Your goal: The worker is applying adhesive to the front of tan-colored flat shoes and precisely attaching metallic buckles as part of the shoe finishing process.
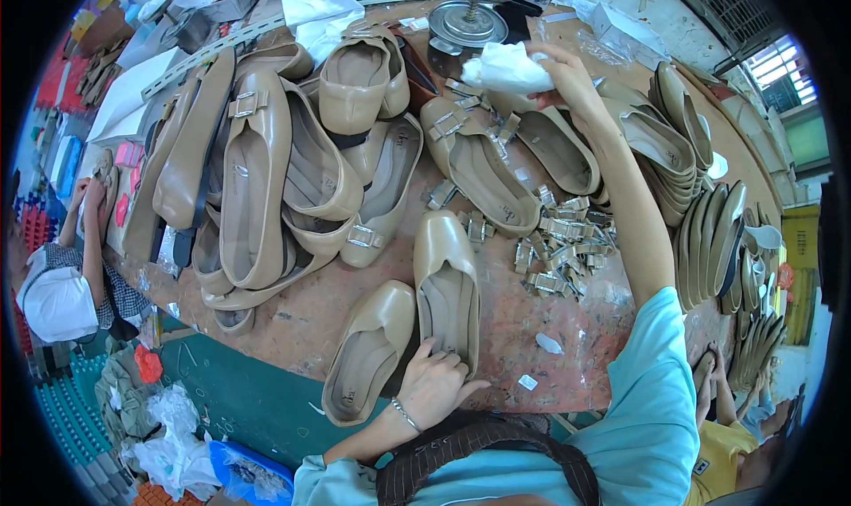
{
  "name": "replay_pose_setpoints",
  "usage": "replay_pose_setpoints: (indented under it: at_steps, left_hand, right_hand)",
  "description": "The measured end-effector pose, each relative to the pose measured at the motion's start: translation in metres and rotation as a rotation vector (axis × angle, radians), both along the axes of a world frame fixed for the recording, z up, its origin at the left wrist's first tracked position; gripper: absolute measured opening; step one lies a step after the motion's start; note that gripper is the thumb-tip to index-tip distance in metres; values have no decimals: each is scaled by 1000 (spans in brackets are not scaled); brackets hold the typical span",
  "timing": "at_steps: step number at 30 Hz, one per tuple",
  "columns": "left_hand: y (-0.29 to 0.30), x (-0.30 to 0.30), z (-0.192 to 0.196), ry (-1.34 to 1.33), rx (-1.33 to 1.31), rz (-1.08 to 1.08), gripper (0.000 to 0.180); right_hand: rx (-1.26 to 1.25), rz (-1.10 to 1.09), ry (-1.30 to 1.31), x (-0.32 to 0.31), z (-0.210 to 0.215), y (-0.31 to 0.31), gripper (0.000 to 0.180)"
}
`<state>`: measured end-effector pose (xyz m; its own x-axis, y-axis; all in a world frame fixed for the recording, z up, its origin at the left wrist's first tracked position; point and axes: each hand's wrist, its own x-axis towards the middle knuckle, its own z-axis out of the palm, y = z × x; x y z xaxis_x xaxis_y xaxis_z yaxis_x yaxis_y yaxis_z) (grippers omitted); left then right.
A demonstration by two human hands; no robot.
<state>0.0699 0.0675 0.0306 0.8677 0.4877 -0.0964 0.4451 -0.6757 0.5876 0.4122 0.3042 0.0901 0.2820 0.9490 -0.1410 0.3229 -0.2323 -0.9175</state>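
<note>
My left hand point(436, 385) is at the heel end of a plain beige flat shoe point(446, 293), its fingers curled over the rim and the thumb sticking out to the right. Close by on the left lies a second plain beige shoe point(372, 351), toe pointing away. My right hand point(567, 76) reaches to the far side of the table, gripping a crumpled white cloth point(507, 69). Under that arm lie a heap of bow ornaments point(563, 245) and another beige shoe point(550, 147). A beige shoe with a bow point(487, 174) rests left of the heap.
A large pile of beige shoes point(257, 178) covers the table's left. Nested shoes point(714, 240) stand along the right. A metal dish on a stand point(467, 23) is at the back. Other people work at left point(66, 293) and right point(727, 444). A blue basin point(253, 475) sits below.
</note>
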Motion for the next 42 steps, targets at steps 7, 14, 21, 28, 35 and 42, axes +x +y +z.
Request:
replay_pose_setpoints:
  at_steps: [7,14,21,28,35,42]
  left_hand:
    - [6,25,5,-172,-189,438,43]
    - [8,45,-24,-450,-410,637,67]
    - [18,41,-42,-630,-533,722,55]
    - [21,46,-49,-637,-599,799,54]
    - [25,57,-51,-1052,-984,857,64]
    - [30,47,-82,-1366,-1297,697,71]
  right_hand:
    - [183,233,632,-21,24,-27,47]
    - [192,-93,-657,-10,-18,4,37]
    - [513,-247,-1229,-50,-77,-30,34]
    - [340,130,-468,-45,-98,-88,58]
    - [206,116,-217,-3,-110,-95,42]
    - [440,-277,-294,-17,24,-31,46]
